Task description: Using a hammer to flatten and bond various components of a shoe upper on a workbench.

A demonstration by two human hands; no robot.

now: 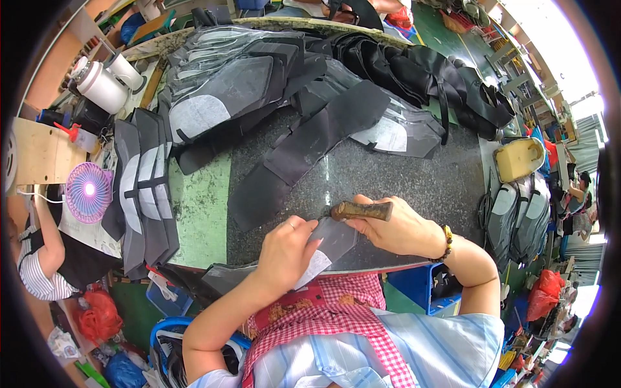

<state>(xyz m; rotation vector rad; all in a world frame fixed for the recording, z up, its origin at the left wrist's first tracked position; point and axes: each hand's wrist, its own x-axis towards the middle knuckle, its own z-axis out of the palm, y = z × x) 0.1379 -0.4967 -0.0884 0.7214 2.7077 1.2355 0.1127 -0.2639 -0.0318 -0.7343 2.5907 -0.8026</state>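
My right hand [402,227] is closed round a worn brown hammer [363,211], its head low over the edge of a grey-black leather piece [337,239]. That piece lies at the table's near edge and has a white backing patch. My left hand [283,251] pinches it just left of the hammer, thumb and fingers close to the edge. Beyond my hands a long black leather piece [310,145] lies slantwise across the dark speckled work surface [420,194]. The part of the edge under the hammer is hidden.
Stacked leather pieces [226,90] cover the far left, more [143,187] stand at left, and black ones [420,68] heap at far right. A purple fan [89,192] and white jug [100,84] stand left. A yellow container [519,160] is right. A co-worker's arm [48,239] shows left.
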